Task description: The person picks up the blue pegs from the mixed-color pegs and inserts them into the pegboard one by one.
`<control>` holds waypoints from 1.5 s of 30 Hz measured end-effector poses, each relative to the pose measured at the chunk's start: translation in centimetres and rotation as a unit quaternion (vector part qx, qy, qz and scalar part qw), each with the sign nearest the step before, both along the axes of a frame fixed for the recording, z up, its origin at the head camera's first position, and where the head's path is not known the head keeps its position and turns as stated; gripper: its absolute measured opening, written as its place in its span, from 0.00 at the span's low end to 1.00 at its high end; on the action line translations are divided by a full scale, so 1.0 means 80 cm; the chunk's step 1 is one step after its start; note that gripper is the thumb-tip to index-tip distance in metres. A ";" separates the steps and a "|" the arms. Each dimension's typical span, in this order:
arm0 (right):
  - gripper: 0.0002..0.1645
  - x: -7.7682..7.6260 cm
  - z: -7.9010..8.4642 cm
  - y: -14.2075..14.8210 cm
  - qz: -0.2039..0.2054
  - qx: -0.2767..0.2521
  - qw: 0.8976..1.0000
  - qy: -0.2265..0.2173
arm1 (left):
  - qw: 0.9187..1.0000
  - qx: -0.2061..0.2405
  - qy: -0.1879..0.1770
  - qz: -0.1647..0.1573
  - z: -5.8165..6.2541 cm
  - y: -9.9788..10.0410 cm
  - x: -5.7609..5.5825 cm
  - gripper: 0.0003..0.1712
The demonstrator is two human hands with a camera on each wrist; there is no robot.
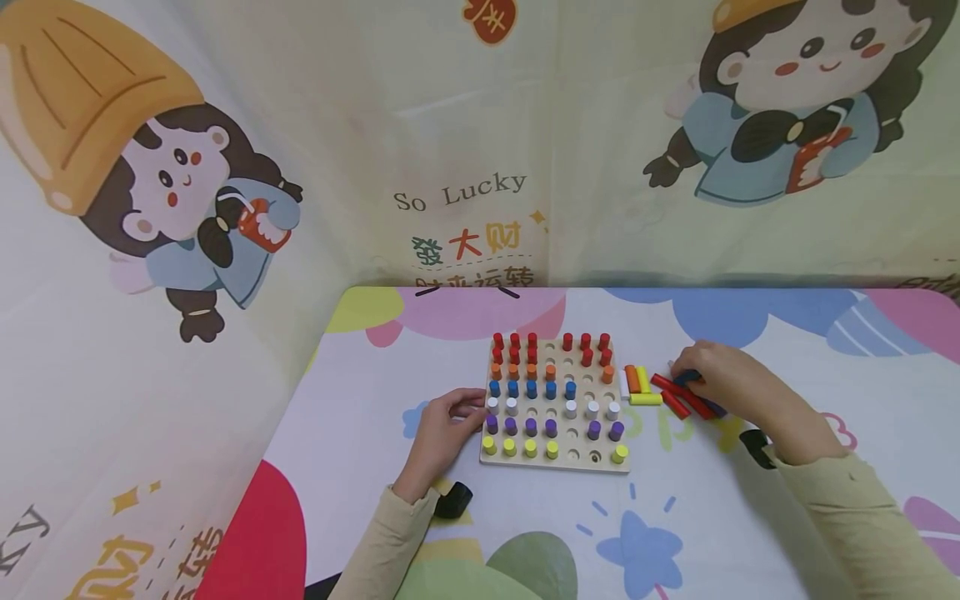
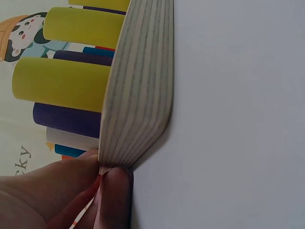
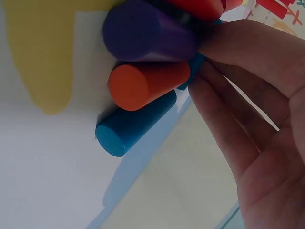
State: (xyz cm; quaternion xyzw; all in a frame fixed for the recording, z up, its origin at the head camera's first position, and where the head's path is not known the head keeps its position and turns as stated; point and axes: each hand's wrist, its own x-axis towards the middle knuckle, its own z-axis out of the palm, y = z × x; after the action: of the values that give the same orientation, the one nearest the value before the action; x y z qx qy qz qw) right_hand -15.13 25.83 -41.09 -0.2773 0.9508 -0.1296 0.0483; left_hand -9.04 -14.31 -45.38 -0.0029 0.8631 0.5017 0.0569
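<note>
A wooden pegboard point(image 1: 558, 463) stands on the table with rows of red, orange, blue, white, purple and yellow pegs, several holes bare. My left hand point(image 1: 442, 433) holds the board's left edge; in the left wrist view, thumb and fingers point(image 2: 114, 191) pinch its side near the corner. To the right of the board, my right hand point(image 1: 723, 383) is over a pile of loose pegs. Its fingertips pinch a blue peg point(image 3: 194, 71), mostly hidden behind other pegs. Close beside them lie a purple peg point(image 3: 147, 33), an orange peg point(image 3: 147, 83) and another blue peg point(image 3: 136, 124).
Between board and pile lie a white peg point(image 1: 624, 385), an orange peg point(image 1: 632, 379) and two yellow pegs, one of them a flat-lying yellow peg point(image 1: 646, 399). Loose red pegs point(image 1: 676, 405) lie nearer the hand. A printed cloth wall point(image 1: 465, 125) rises behind the table.
</note>
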 end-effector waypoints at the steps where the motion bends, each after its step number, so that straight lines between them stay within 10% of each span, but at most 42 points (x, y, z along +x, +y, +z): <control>1: 0.12 0.000 0.000 0.000 -0.001 0.001 1.000 0.001 | 1.000 0.000 0.000 0.000 0.000 0.000 0.000 0.17; 45: 0.16 0.011 0.013 -0.017 0.006 -0.068 0.995 0.072 | 1.000 -0.004 0.000 0.003 -0.002 0.001 -0.001 0.16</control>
State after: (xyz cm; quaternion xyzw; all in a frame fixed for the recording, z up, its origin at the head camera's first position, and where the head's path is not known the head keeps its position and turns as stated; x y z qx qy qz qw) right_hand -14.27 24.43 -40.04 -0.2942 0.9391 -0.1731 -0.0387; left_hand -9.12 -14.23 -45.50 -0.0061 0.8649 0.4989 0.0556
